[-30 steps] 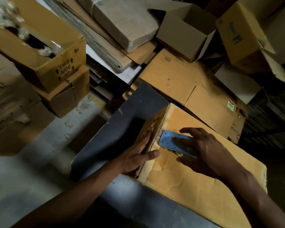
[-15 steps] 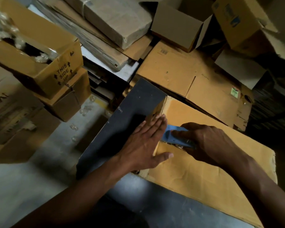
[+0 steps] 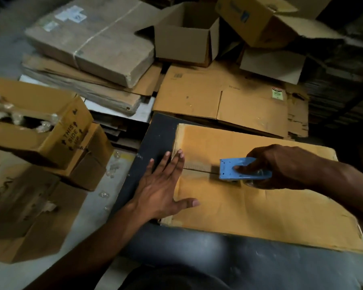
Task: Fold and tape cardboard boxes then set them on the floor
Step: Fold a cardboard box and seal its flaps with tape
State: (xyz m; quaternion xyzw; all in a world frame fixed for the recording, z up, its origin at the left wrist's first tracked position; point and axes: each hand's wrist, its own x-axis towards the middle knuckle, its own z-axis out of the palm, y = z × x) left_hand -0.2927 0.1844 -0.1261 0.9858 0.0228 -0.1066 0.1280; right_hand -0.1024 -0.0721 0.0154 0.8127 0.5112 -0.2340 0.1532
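Fingers (image 3: 242, 168) of the right hand (image 3: 281, 166) are curled around the blue tape dispenser (image 3: 242, 169), held on the cardboard box (image 3: 249, 206) seam, while the left hand (image 3: 161, 185) is laid flat with straight fingers across the box's left edge on the dark desk (image 3: 155, 139).

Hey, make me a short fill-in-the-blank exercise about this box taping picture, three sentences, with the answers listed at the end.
1. The right hand grips a tape dispenser whose colour is ____.
2. The left hand lies ____ on the yellow cardboard box, fingers straight.
3. The open box on the left is printed "THIS SIDE ____".

Answers: blue; flat; UP
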